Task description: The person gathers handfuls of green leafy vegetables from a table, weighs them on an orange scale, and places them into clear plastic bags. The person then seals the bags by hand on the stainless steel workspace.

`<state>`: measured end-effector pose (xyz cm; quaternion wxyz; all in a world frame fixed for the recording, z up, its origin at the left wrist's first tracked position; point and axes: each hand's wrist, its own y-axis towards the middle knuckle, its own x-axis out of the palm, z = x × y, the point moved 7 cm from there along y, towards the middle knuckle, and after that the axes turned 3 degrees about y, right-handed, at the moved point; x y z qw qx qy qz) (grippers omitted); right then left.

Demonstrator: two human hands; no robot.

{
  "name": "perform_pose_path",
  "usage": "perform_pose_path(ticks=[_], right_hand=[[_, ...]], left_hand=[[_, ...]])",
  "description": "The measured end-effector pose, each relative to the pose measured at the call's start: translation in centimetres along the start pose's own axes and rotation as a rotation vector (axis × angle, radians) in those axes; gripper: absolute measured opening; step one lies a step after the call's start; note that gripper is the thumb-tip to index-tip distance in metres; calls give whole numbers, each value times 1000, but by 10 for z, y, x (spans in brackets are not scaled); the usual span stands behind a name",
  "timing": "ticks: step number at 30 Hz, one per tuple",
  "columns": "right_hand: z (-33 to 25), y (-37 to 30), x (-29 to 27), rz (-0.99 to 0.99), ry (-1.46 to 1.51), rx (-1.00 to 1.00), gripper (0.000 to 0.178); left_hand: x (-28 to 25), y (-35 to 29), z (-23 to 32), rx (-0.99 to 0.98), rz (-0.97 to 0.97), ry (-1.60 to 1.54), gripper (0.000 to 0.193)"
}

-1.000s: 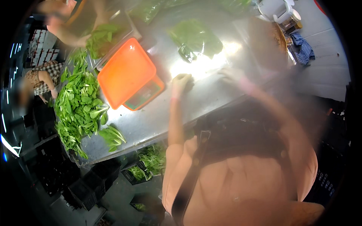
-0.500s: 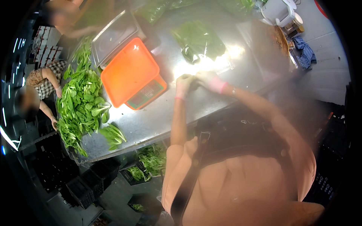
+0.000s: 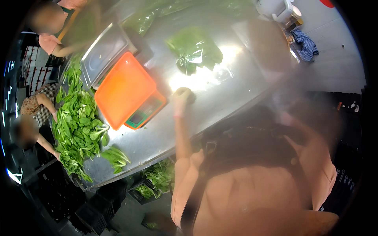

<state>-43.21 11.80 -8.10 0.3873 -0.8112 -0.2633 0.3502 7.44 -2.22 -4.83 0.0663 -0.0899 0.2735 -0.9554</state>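
Note:
My left hand (image 3: 182, 95), in a pale glove, rests near the metal table's front, fingers curled in; whatever they may hold is hidden. My right hand (image 3: 286, 112) is off the table edge at my right side, too smeared by motion to show its fingers. Beyond the left hand lies a clear plastic bag of leafy greens (image 3: 197, 49), apart from both hands. To its left stands a scale with an orange tray (image 3: 126, 90) and a green display panel (image 3: 145, 112).
Loose leafy greens (image 3: 80, 126) heap along the left edge, with a small bunch (image 3: 115, 158) nearby. A metal-rimmed tray (image 3: 104, 55) stands behind the scale. Two people work at the left. A checked cloth (image 3: 305, 45) and a white jug (image 3: 281, 11) are at far right. Crates of greens (image 3: 147, 188) stand below.
My right hand has left my left hand and swung right, off the table to my side. The left hand stays over the table, curled. The whole view has shifted slightly.

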Motion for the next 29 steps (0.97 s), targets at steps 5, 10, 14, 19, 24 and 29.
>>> perform_pose_path(ticks=[5, 10, 14, 19, 24, 29], right_hand=[[18, 55, 21, 137, -777, -138, 13], [-196, 34, -36, 70, -401, -497, 25], [-262, 59, -71, 499, -466, -759, 32], [-324, 87, -79, 626, -335, -981, 40], [-340, 116, -70, 563, -465, -1229, 21], [-339, 124, -77, 484, -335, -1382, 14]], left_hand=[[5, -1, 0, 37, -71, -19, 12], [-25, -10, 24, 681, 414, 605, 24], [9, -26, 55, 1107, 511, 1144, 42], [31, -8, 56, 1319, 465, 1290, 36], [44, -6, 64, 1324, 369, 1374, 27], [42, -5, 66, 1345, 322, 1378, 27]])
